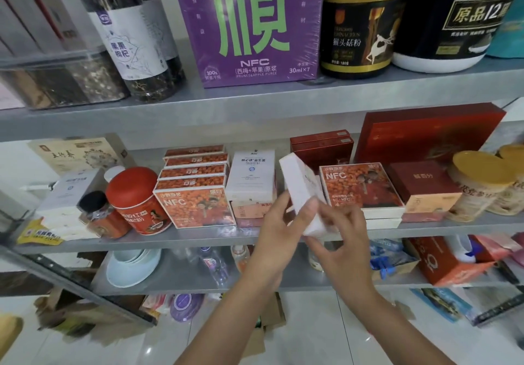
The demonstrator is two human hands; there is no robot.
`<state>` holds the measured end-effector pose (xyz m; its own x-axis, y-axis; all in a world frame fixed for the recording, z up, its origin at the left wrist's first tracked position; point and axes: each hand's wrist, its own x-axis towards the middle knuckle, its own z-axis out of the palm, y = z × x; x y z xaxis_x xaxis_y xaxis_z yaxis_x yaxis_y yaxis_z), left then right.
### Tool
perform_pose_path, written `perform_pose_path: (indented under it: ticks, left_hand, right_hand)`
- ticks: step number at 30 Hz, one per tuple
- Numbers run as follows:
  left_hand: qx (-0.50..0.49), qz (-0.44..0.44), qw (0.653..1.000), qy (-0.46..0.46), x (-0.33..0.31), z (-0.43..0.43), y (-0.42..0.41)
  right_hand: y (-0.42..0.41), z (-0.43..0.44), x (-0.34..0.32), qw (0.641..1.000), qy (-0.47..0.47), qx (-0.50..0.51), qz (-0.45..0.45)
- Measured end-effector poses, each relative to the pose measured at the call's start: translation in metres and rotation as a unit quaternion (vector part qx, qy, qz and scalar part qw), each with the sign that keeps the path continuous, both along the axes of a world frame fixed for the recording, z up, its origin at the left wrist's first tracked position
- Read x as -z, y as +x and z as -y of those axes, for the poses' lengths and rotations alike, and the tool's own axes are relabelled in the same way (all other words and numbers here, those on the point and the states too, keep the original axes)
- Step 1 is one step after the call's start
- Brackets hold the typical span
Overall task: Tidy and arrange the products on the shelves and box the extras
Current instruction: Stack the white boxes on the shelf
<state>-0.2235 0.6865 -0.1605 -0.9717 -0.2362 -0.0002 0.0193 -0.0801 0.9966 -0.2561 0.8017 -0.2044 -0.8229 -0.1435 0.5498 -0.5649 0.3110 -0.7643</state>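
Observation:
Both my hands hold a small white box (301, 183), tilted, in front of the middle shelf (198, 241). My left hand (279, 228) grips its left side with the thumb on its front face. My right hand (340, 240) holds its lower right end with curled fingers. Behind the box is a gap on the shelf between a stack of white and pink boxes (251, 186) and an orange NFC box (361, 186). Further left stands a row of orange NFC boxes (195, 194) beside a red tin (136, 200).
The upper shelf carries a purple box (252, 24), a dark jar (360, 21), a black tub (459, 16) and a labelled bottle (136, 33). Red gift boxes (425, 135) and gold-lidded cans (479, 183) stand at right. The lower shelf holds bowls (130, 268), bottles and a red carton (445, 262). Cardboard lies on the floor.

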Motion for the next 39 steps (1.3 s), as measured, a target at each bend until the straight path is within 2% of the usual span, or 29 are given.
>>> perform_pose_path:
  ticks: [3, 5, 7, 9, 11, 12, 14, 17, 19, 21, 23, 26, 30, 32, 33, 36, 37, 39]
  left_hand:
    - [-0.043, 0.002, 0.997, 0.057, -0.002, 0.01, 0.001]
    - [-0.039, 0.01, 0.996, 0.077, -0.002, 0.019, 0.002]
    - [-0.03, 0.011, 0.998, 0.057, -0.005, 0.023, 0.003]
    - [-0.03, 0.013, 0.999, 0.03, -0.005, 0.024, 0.003]
    - [-0.042, 0.011, 0.999, -0.027, -0.003, 0.026, 0.001]
    - [-0.049, 0.005, 0.995, -0.088, -0.002, 0.028, 0.001]
    - [-0.045, -0.02, 0.978, -0.205, -0.001, 0.034, 0.0]
    - [-0.014, -0.04, 0.951, -0.306, 0.003, 0.045, -0.001]
    - [-0.036, -0.038, 0.921, -0.386, 0.005, 0.058, -0.002]
    - [-0.043, -0.051, 0.904, -0.423, 0.006, 0.072, -0.005]
    - [-0.035, -0.056, 0.904, -0.423, 0.003, 0.085, -0.011]
    - [-0.034, -0.013, 0.892, -0.451, -0.001, 0.106, -0.022]
    - [-0.05, 0.026, 0.852, -0.52, 0.004, 0.122, -0.027]
    - [-0.061, 0.015, 0.817, -0.573, 0.006, 0.126, -0.028]
    - [-0.063, 0.002, 0.799, -0.598, 0.007, 0.127, -0.029]
    - [-0.038, -0.027, 0.748, -0.662, 0.008, 0.122, -0.032]
    - [-0.024, -0.026, 0.73, -0.682, 0.01, 0.119, -0.034]
    - [-0.013, -0.014, 0.71, -0.704, 0.013, 0.114, -0.036]
  right_hand:
    - [0.002, -0.002, -0.001, 0.997, 0.056, -0.046, -0.032]
    - [-0.002, -0.005, -0.002, 0.994, 0.038, -0.09, 0.053]
    - [-0.007, -0.007, -0.003, 0.981, -0.001, -0.124, 0.149]
    - [-0.009, -0.006, -0.002, 0.975, -0.031, -0.123, 0.185]
    - [-0.011, -0.001, -0.002, 0.974, -0.053, -0.102, 0.196]
    - [-0.013, 0.001, -0.003, 0.974, -0.058, -0.092, 0.197]
    - [-0.016, 0.007, -0.006, 0.976, -0.06, -0.079, 0.193]
    - [-0.023, 0.016, -0.012, 0.977, -0.035, -0.089, 0.193]
    - [-0.03, 0.023, -0.017, 0.974, -0.005, -0.112, 0.197]
    - [-0.038, 0.032, -0.021, 0.967, 0.005, -0.141, 0.212]
    - [-0.048, 0.041, -0.026, 0.963, 0.039, -0.164, 0.208]
    - [-0.063, 0.051, -0.031, 0.957, 0.078, -0.195, 0.2]
    - [-0.073, 0.046, -0.011, 0.969, 0.107, -0.143, 0.171]
    - [-0.073, 0.036, 0.009, 0.967, 0.201, -0.088, 0.128]
    - [-0.074, 0.031, 0.022, 0.952, 0.282, -0.063, 0.099]
    - [-0.079, 0.018, 0.054, 0.869, 0.494, -0.006, 0.015]
    - [-0.077, 0.015, 0.059, 0.849, 0.529, -0.003, -0.014]
    - [-0.074, 0.011, 0.064, 0.845, 0.528, 0.005, -0.081]
